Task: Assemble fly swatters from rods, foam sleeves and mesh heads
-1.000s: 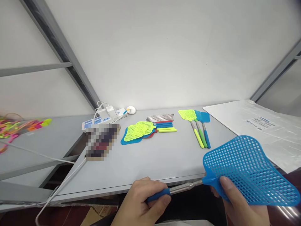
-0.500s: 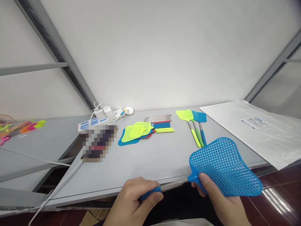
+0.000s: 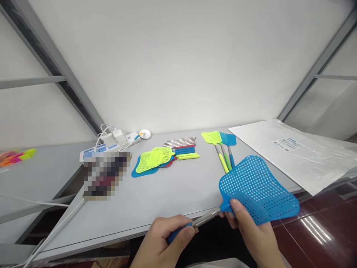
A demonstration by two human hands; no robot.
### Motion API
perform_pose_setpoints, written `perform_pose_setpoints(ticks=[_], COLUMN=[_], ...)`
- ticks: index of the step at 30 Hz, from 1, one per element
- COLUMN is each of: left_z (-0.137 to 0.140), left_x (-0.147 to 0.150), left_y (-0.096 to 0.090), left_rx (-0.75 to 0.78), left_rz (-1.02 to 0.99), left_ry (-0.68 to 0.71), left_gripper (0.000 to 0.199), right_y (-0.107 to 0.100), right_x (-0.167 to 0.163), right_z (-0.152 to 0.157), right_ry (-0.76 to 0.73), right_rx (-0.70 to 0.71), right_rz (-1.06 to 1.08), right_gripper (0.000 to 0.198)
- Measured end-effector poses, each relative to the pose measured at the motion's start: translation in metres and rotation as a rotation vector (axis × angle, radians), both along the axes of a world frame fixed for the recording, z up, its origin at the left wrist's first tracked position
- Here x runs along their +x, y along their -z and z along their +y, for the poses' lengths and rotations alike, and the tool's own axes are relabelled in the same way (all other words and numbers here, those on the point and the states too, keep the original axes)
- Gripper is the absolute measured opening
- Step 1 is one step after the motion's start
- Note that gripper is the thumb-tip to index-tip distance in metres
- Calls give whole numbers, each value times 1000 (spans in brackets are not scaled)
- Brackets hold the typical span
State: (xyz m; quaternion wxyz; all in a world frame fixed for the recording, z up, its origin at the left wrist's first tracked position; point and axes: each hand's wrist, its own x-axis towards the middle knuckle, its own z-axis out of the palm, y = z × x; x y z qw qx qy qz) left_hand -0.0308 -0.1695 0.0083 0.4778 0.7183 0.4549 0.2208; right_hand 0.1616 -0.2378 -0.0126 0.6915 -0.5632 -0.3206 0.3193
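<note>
1 head-worn view, forward and down

The camera sat on the person's head and looked forward and down over the desk (image 3: 173, 197), with the white wall (image 3: 178, 74) beyond. The hands (image 3: 163, 238) were closest, at the bottom of the view; the desk lay at middle range, its near edge slanting up rightward, and the wall dominated the upper half.

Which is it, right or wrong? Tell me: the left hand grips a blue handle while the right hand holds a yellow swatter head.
Wrong on colour: in the head view, the swatter head in the right hand is blue, not yellow. The left hand does grip a blue handle.
</note>
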Motion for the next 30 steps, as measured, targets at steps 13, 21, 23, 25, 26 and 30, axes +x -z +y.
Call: perform_pose_setpoints(ticks=[13,21,23,25,26,30], left_z=[3,-7,-13,-20,-22,-26], left_x=[12,36,43,49,51,52], left_y=[-5,12,15,18,19,22], left_rx=[-415,-576,-581,-588,-577,-512], left_rz=[-711,-1059,-1055,-1036,-1029,-978], left_ry=[-141,-264,-218,-127,-93,-66], left_gripper=[46,23,23,27,30,29], right_y=[6,18,24,24,22,10], right_x=[-11,-20,-30,-42,-47,-56], right_z=[15,15,12,10,9,6], right_ry=[76,236,181,132,118,-40], right_rx=[176,180,141,104,95,104], right_rz=[264,264,273,286,287,235], right_gripper=[39,37,38,41,42,39])
